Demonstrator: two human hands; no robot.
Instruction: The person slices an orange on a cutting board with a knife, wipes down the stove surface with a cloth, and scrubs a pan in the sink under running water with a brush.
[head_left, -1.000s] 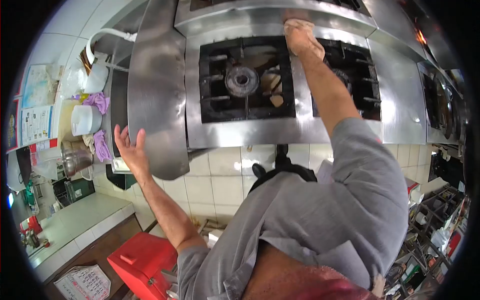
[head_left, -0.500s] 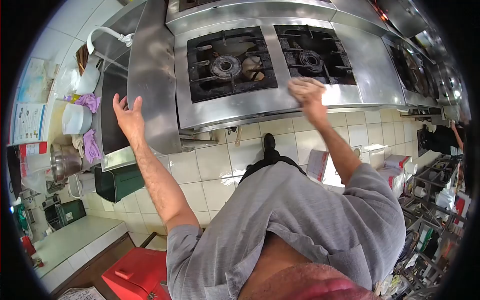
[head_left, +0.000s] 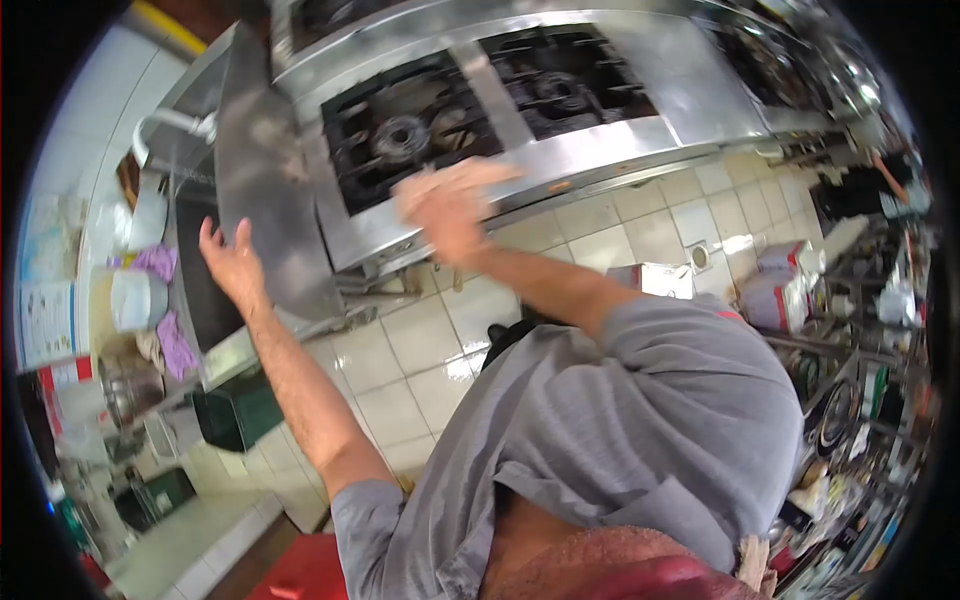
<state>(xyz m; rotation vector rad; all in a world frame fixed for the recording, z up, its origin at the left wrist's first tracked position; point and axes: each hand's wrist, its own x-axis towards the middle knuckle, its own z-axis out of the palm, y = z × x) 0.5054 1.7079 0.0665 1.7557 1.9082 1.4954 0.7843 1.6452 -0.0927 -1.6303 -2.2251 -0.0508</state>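
My right hand [head_left: 453, 228] is closed on a beige cloth [head_left: 462, 180], pressed against the front edge of the steel gas stove [head_left: 590, 148]. The cloth and fingers are slightly blurred. Just beyond them is the left burner [head_left: 402, 138] under its black grate; the right burner [head_left: 556, 92] sits beside it. My left hand [head_left: 234, 262] holds nothing. Its fingers are apart, above the sink [head_left: 192, 290] near the steel counter strip [head_left: 270, 190] that runs between sink and stove.
A white faucet [head_left: 165, 125] arches over the sink. Purple cloths [head_left: 177, 345] and a white container [head_left: 138, 300] stand left of it. A green bin [head_left: 235, 410] is below. White-and-red boxes [head_left: 775, 290] are on the tiled floor, and another person [head_left: 870, 190] is at far right.
My right hand has swept the cloth leftward along the stove front, from below the right burner to below the left one. My left hand stays open by the sink. The view has shifted and tilted.
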